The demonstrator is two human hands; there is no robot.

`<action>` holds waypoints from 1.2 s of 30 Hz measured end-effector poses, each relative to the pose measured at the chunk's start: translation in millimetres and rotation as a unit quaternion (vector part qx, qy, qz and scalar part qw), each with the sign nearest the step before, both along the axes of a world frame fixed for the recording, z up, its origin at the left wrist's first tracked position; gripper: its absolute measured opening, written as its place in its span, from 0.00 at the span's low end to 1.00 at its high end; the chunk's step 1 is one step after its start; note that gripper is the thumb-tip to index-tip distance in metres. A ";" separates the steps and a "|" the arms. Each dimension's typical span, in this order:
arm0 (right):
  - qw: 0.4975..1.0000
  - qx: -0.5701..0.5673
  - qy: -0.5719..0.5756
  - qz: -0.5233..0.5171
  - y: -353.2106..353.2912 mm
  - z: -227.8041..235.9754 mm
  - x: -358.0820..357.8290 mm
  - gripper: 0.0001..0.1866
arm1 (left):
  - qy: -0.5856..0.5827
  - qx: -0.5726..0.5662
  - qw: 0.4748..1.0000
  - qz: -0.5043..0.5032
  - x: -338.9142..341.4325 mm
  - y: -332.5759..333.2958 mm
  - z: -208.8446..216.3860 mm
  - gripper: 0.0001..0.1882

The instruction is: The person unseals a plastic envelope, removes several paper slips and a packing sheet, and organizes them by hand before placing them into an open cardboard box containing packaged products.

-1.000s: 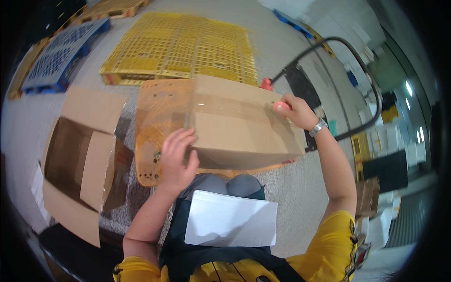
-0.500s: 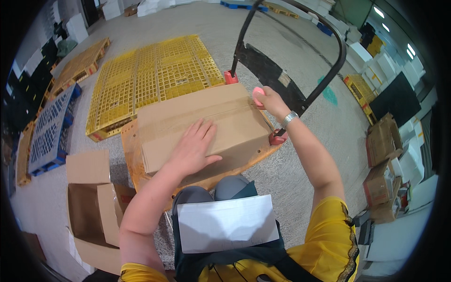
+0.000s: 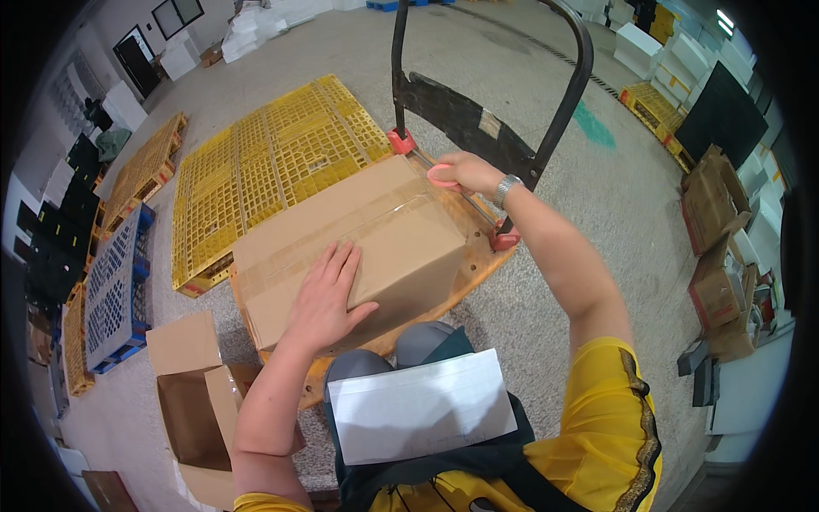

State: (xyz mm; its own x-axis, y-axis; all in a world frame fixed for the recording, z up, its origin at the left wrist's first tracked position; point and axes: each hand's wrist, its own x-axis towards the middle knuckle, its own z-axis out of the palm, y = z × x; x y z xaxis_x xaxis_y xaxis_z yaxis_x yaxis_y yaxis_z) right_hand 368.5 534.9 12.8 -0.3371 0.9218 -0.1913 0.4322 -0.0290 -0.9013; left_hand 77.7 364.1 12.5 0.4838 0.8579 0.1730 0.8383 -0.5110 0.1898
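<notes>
A large brown cardboard box [image 3: 384, 230], taped shut along its top seam, lies on the orange deck of a platform cart [image 3: 482, 256]. My left hand [image 3: 328, 290] rests flat on the box's near top, fingers spread. At the box's far right corner, my right hand [image 3: 473, 173], with a wristwatch, is closed on a small pink ring-shaped thing [image 3: 439, 177]. The cart's black handle [image 3: 573, 94] rises just beyond that hand.
A yellow plastic pallet [image 3: 264, 162] lies on the floor behind the box. An open empty carton [image 3: 192, 401] stands at lower left beside a blue pallet [image 3: 115, 290]. Flattened cartons [image 3: 712, 205] pile up at right. A white sheet [image 3: 418, 405] hangs at my chest.
My head has swung, so the cart handle now stands straight ahead. Both hands stay on the box; the right hand keeps the pink thing at the far corner.
</notes>
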 end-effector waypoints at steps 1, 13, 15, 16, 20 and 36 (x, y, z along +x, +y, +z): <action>1.000 0.003 0.007 -0.002 3.8 -3.4 -0.6 0.08 | 0.002 0.002 1.000 -0.001 0.8 0.2 0.5 0.42; 0.974 -0.066 -0.098 0.193 1.7 4.0 29.2 0.09 | -0.002 0.001 1.000 0.003 1.3 -1.7 1.6 0.43; 0.966 -0.025 -0.175 0.189 -3.8 17.2 29.3 0.12 | -0.008 0.002 1.000 0.002 0.8 -1.5 1.2 0.43; 0.963 0.045 -0.188 0.186 -7.9 24.8 26.5 0.12 | -0.013 0.002 1.000 0.003 -0.7 -1.7 0.7 0.43; 0.897 0.291 -0.285 0.175 -14.2 27.6 4.4 0.17 | -0.014 0.000 1.000 0.001 -0.2 -2.6 1.1 0.42; 0.758 0.457 -0.380 0.268 -17.8 29.6 -34.8 0.12 | -0.020 0.005 1.000 -0.002 -3.3 -2.1 1.0 0.41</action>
